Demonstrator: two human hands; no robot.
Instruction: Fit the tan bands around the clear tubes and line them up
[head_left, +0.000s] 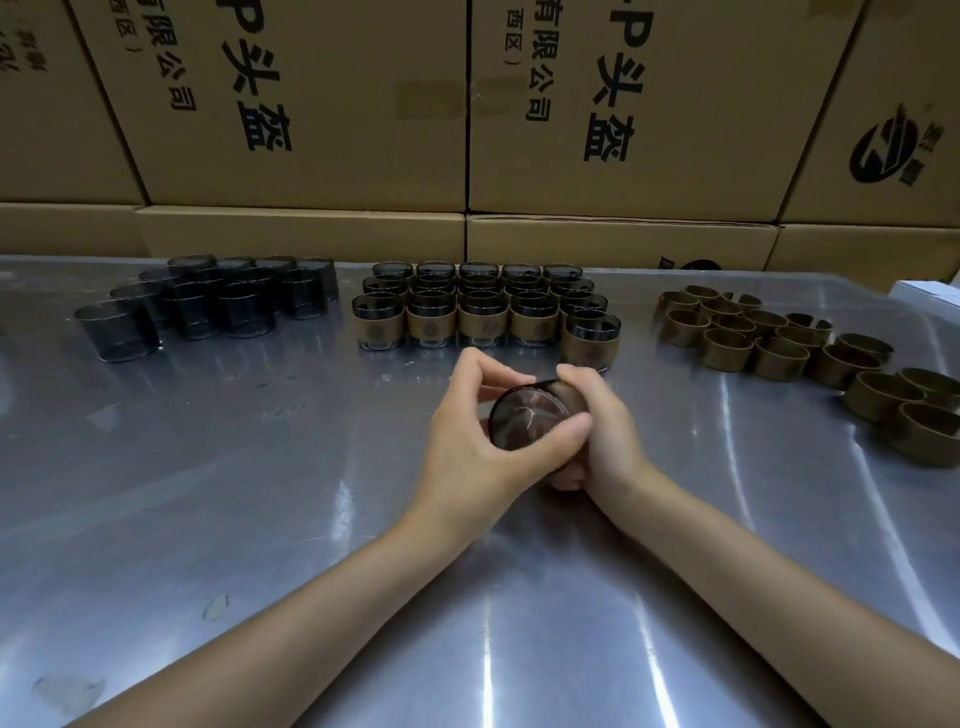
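- A shiny metal table (208, 493) fills the view, with stacked cardboard boxes (322, 104) walling off its far edge.
- Bare tubes (208, 306) stand far left, banded tubes (467, 312) centre, loose tan bands (779, 343) right.
- The left hand (467, 447) and right hand (602, 431) both curl their fingers around one held tube (530, 415) above the table's middle.

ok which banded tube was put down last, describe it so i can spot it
Find the block of banded tubes at the middle back of the metal table. At its right front corner one tube sits out of line, nearer than the front row, just beyond the right hand.
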